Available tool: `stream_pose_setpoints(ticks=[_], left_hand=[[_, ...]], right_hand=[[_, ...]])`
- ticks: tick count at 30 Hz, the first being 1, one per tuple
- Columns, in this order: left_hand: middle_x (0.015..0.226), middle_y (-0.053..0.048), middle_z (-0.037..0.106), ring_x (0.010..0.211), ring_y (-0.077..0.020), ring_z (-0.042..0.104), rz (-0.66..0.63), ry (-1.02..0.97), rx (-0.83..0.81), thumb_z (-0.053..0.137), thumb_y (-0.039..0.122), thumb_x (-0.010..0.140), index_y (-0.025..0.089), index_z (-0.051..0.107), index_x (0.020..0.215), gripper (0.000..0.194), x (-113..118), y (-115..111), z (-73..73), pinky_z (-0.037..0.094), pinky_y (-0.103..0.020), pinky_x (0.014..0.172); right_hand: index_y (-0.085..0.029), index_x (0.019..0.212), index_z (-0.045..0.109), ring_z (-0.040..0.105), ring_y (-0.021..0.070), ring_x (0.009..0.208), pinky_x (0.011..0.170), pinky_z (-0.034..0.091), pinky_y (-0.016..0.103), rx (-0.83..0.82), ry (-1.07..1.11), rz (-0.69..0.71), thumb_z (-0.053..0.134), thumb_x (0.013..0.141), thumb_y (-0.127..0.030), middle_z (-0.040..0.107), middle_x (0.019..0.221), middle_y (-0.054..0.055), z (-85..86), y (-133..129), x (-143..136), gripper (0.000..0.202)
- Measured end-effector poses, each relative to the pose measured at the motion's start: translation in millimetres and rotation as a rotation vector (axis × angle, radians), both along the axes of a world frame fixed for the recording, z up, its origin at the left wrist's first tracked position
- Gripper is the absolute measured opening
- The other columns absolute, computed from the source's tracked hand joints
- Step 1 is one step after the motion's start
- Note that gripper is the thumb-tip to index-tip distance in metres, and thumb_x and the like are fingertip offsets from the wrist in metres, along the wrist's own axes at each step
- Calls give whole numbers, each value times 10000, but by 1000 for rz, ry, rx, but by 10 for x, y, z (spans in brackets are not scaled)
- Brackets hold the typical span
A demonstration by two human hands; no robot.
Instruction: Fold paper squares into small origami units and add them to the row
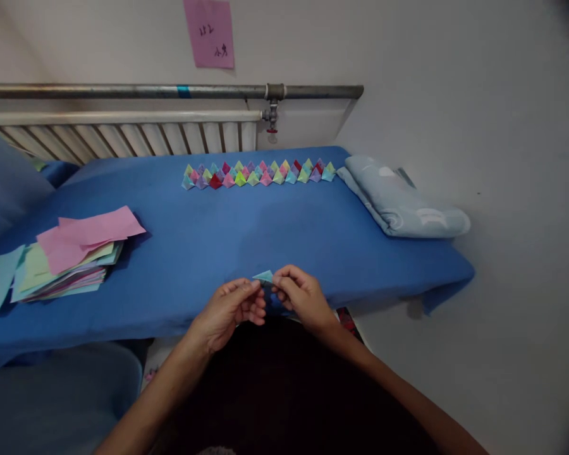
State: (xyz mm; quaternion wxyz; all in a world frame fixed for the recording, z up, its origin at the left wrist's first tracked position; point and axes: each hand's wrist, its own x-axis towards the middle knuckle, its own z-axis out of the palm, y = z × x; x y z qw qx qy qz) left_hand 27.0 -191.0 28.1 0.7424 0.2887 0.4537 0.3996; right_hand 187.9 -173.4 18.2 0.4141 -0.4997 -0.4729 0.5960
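Observation:
A small light-blue folded paper [264, 277] is held between my two hands above the front edge of the blue-covered surface. My left hand [234, 303] pinches its left side between thumb and index finger, the other fingers curled below. On the right, my right hand [301, 294] grips the other end with thumb and fingertips. Farther back, rows of small folded paper pieces [265, 177] in pink, green, blue, purple and red stand close together. At the left lies a stack of coloured paper sheets [71, 275] with pink sheets [88, 235] on top.
A folded light-blue blanket [403, 202] lies at the right end of the blue cloth [194, 240]. Behind are a white radiator [137, 136], a metal pipe [123, 91] and a valve [273, 114]. A pink note [210, 31] hangs on the wall.

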Motion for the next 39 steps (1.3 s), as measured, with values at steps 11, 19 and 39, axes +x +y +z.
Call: stream_pose_setpoints(ticks=[11,19,39], left_hand=[[627,15,591,545,-95,550,172,217,128,732,393,699,167,590,682,268,12,35,2,489,-229,535],[909,-27,685,871,-188,598,60,782,803,674,265,766,249,716,863,107,-67,198,-83,450,-336,835],[1001,-87,700,897,-224,575,-160,1237,1247,490,275,942,223,695,1002,220,-64,73,-488,396,-378,814]], right_hand=[[-198,698,517,376,68,474,419,223,194,-200,188,9,587,705,-323,511,598,-39,-51,21,15,144],[-215,830,616,560,188,798,765,432,327,801,-637,97,459,922,-239,622,820,59,-158,82,166,184],[-170,1002,678,525,200,811,755,372,350,1085,-963,221,484,954,-219,666,938,91,-432,-5,285,206]])
